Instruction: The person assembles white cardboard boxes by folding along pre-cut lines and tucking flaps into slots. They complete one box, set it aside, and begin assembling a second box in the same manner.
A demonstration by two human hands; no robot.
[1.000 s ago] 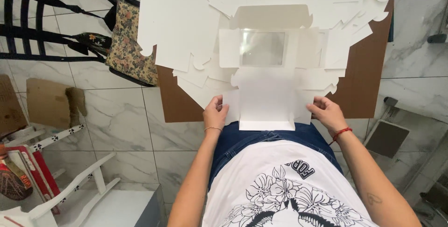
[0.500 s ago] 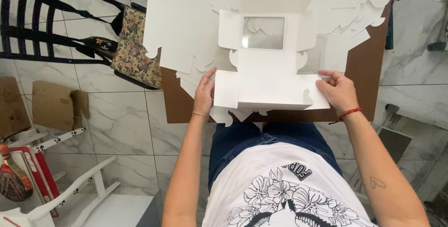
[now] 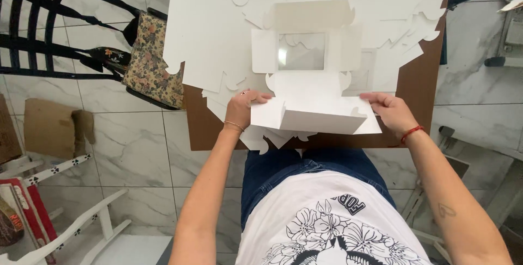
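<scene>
The person's left hand (image 3: pixel 245 108) reaches forward from a bare forearm with a thin bracelet at the wrist; its fingers curl over the left side flap of a flat white die-cut cardboard box blank with a clear window (image 3: pixel 313 88), pinching that flap between thumb and fingers. The right hand (image 3: pixel 391 111), a red cord round its wrist, lies on the opposite side with fingers stretched nearly straight and pressed along the right edge of the same blank, the thumb hidden beneath, so how tightly it grips cannot be told. Between the two hands the near panel of the blank is lifted and folded up toward the person, while the window panel lies flat farther away.

The blank rests on top of a loose heap of more white cut cardboard sheets (image 3: pixel 210 36), which covers most of a small brown square table (image 3: pixel 417 88). The floor is pale grey marble-patterned tile (image 3: pixel 131 139).

To the left, a floral fabric bag with a black strap (image 3: pixel 152 60) hangs against a black slatted metal chair (image 3: pixel 32 30). Lower left lie a piece of plain brown cardboard (image 3: pixel 52 128), part of a white painted wooden chair (image 3: pixel 65 232) and a red-edged printed package (image 3: pixel 22 216) at the frame's border.
</scene>
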